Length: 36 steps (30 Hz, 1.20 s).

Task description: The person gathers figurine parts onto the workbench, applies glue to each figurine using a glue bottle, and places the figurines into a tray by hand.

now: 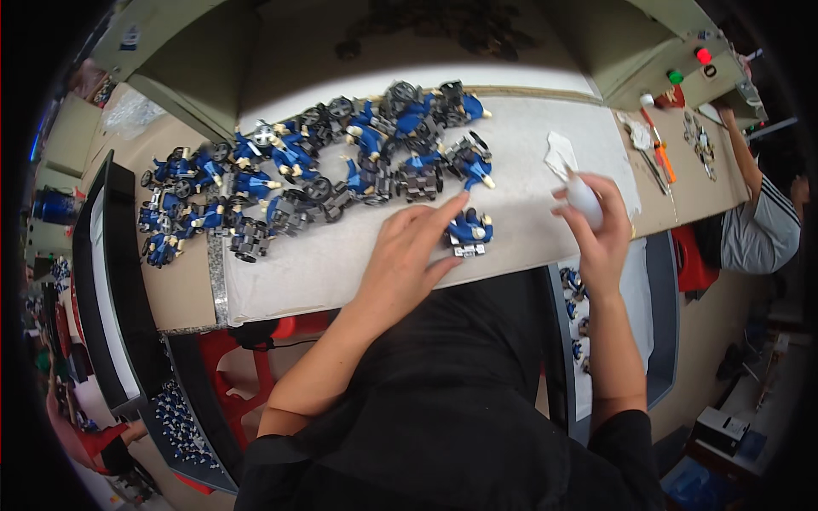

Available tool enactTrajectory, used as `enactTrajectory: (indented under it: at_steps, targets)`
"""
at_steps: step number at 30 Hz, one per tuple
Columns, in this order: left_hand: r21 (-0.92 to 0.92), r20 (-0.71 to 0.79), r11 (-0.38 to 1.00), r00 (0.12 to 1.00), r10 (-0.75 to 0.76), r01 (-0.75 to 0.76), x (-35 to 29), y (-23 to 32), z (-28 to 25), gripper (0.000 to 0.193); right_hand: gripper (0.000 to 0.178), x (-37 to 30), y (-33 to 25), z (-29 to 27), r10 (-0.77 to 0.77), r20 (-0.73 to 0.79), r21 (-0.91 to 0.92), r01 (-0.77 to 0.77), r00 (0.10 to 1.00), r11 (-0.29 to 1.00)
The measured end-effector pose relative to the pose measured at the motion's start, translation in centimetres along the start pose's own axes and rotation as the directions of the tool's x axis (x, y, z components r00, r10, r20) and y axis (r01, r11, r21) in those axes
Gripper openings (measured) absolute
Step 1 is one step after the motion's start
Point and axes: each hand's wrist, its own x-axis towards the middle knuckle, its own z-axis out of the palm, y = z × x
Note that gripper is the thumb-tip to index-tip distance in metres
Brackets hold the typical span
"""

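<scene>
On the table [520,162] sits a plastic figure [470,228] — left hand [407,260] curled beside it, grip unclear from here. The right hand [605,220] clasps a smooth bottle [584,201]; below the table, a grey tray [666,315] holds small figures [576,305].

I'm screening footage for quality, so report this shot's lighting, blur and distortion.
Head view: fisheye curvature bends the work table edges, corners fade to black; the white sheet is brightly lit, the recess behind it dim; the white bottle in the right hand looks slightly soft.
</scene>
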Motion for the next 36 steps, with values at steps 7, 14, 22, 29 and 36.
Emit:
enactTrajectory:
  at_steps: [7,14,22,29,36]
  targets:
    - [-0.017,-0.05,0.999,0.998,0.029,-0.03,0.2,0.1,0.1,0.072,0.018,18.1,1.2,10.6,-0.023,0.412,-0.33,0.172,0.911,0.928]
    - [-0.027,-0.034,0.999,0.999,0.031,-0.032,0.3,0.4,0.3,0.07,0.054,26.6,1.8,21.0,-0.222,0.605,-0.518,0.59,0.765,0.619]
    - [-0.047,-0.031,0.999,0.999,0.016,-0.017,0.7,0.1,0.0,0.073,0.026,26.8,4.3,19.6,-0.336,0.1,-0.126,0.346,0.937,0.93]
    - [-0.005,-0.081,0.999,0.996,0.042,-0.043,0.3,-0.6,0.6,0.075,0.013,6.0,-3.0,2.7,-0.095,0.089,-0.1,0.103,0.992,0.99]
    - [-0.013,-0.127,0.996,0.989,0.08,-0.083,0.3,-0.6,1.2,0.075,0.013,-3.3,-2.8,1.5,-0.231,0.113,-0.249,0.253,0.966,0.935]
